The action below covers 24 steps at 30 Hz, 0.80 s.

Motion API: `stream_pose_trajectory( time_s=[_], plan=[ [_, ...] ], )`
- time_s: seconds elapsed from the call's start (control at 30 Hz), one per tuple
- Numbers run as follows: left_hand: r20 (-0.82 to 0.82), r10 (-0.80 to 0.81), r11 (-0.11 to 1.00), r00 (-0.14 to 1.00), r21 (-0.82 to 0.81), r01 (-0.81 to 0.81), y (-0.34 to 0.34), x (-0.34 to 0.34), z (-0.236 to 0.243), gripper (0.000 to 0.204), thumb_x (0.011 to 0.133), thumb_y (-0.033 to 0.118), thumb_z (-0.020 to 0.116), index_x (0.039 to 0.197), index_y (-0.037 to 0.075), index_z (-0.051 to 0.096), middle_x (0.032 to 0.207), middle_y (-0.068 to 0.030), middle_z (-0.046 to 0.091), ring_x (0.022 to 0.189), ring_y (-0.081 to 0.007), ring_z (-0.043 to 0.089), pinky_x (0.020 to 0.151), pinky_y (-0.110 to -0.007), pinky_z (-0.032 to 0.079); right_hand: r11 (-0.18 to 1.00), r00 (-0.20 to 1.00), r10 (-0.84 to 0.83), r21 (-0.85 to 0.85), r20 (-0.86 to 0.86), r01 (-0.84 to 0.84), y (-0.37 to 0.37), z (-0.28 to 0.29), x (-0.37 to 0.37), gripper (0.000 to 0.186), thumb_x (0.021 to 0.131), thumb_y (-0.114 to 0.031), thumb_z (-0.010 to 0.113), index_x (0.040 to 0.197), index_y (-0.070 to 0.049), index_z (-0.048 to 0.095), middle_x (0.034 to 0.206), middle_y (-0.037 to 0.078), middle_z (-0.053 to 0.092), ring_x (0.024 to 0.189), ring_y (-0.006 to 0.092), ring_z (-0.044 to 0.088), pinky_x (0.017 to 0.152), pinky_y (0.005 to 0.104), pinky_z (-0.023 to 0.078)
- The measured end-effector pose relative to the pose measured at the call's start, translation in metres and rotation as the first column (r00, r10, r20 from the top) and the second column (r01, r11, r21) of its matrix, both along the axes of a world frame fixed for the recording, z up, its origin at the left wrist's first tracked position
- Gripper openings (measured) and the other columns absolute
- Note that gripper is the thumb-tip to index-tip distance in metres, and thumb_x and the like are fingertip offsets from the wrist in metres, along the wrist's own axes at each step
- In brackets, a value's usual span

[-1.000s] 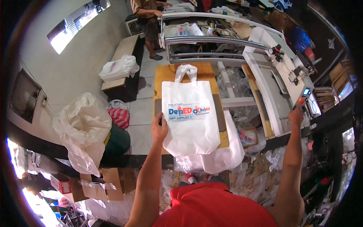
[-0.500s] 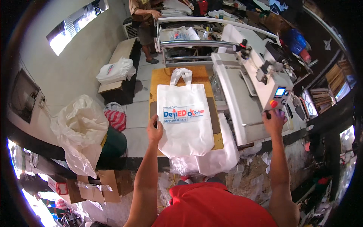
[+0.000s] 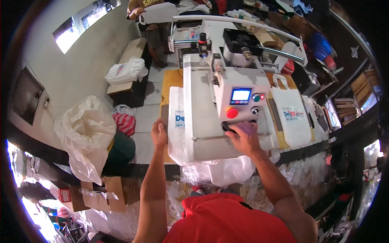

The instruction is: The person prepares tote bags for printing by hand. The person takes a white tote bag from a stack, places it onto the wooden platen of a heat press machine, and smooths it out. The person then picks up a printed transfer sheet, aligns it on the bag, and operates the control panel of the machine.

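My right hand is wrapped round the black handle on the front of a white heat press head. Its wide pale platen covers most of a white printed tote bag, whose left strip alone shows. Just outside that strip is my left hand, fingers loosely stretched and nothing held. Right of the platen, a second white tote bag with a blue and red print lies flat, its handles pointing away from me. The press carries a lit screen and a red button.
A stack of white bags sits on a bench at the left. Below it stand a large white sack and a green bin. Silver rails span the back. Beyond them another person holds a white sheet.
The press head has slid left, with my right hand on its handle, over the left bag. The second bag at the right has come into sight. The other person now holds up a white sheet.
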<state>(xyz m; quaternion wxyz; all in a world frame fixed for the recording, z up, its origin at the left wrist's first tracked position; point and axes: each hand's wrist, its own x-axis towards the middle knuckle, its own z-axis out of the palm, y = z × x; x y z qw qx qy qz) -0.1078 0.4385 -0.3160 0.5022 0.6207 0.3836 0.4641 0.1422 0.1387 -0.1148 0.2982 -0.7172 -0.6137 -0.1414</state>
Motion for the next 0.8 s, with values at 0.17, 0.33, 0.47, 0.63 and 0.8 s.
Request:
stream_pose_trajectory(
  time_s=[0.17, 0.33, 0.47, 0.63, 0.8],
  plan=[
    [0.100, 0.141, 0.990, 0.985, -0.026, -0.139, -0.021, -0.035, 0.015, 0.038, 0.105, 0.025, 0.049, 0.129, -0.002, 0.061, 0.125, -0.0119, 0.065, 0.112, -0.0230, 0.062, 0.094, -0.034, 0.048, 0.998, 0.997, 0.057, 0.012, -0.045, -0.057, 0.019, 0.002, -0.026, 0.023, 0.088, -0.027, 0.075, 0.102, -0.010, 0.068, 0.092, 0.006, 0.069, 0.089, 0.0273, 0.063, 0.084, 0.0450, 0.041],
    [-0.021, 0.373, 0.921, 0.927, -0.112, -0.373, -0.080, -0.134, -0.019, 0.033, 0.106, 0.021, 0.050, 0.126, -0.001, 0.063, 0.123, -0.0088, 0.066, 0.112, -0.0196, 0.061, 0.095, -0.032, 0.047, 0.982, 0.979, 0.175, 0.089, -0.107, -0.166, 0.030, -0.009, -0.034, 0.022, 0.088, -0.022, 0.073, 0.104, -0.009, 0.067, 0.095, 0.008, 0.069, 0.092, 0.0300, 0.065, 0.084, 0.0466, 0.046],
    [-0.378, 0.463, 0.859, 0.802, -0.031, -0.510, -0.182, -0.206, -0.062, 0.031, 0.104, 0.018, 0.050, 0.119, -0.003, 0.065, 0.118, -0.0143, 0.068, 0.111, -0.0263, 0.062, 0.101, -0.036, 0.045, 0.977, 0.962, 0.214, 0.025, -0.168, -0.213, 0.031, -0.009, -0.035, 0.023, 0.089, -0.017, 0.071, 0.109, -0.007, 0.066, 0.103, 0.011, 0.068, 0.100, 0.0317, 0.063, 0.090, 0.0473, 0.045],
    [-0.815, 0.281, 0.774, 0.507, -0.120, -0.622, -0.368, -0.286, -0.137, 0.036, 0.097, 0.029, 0.054, 0.112, 0.000, 0.069, 0.107, -0.0215, 0.072, 0.102, -0.0383, 0.068, 0.089, -0.045, 0.051, 0.901, 0.839, 0.416, 0.282, -0.352, -0.329, -0.033, 0.033, 0.002, 0.032, 0.090, -0.013, 0.068, 0.119, -0.002, 0.062, 0.115, 0.017, 0.066, 0.112, 0.0361, 0.061, 0.103, 0.0460, 0.044],
    [-0.836, -0.225, 0.669, 0.500, -0.506, -0.544, -0.560, -0.253, -0.148, 0.028, 0.092, 0.026, 0.056, 0.097, 0.006, 0.073, 0.097, -0.0177, 0.074, 0.090, -0.0350, 0.071, 0.078, -0.045, 0.055, 0.937, 0.631, -0.003, 0.218, -0.776, 0.273, -0.132, -0.075, 0.151, 0.015, 0.102, -0.011, 0.055, 0.109, 0.000, 0.062, 0.100, 0.014, 0.068, 0.090, 0.0217, 0.067, 0.081, 0.0340, 0.054]
  ],
)
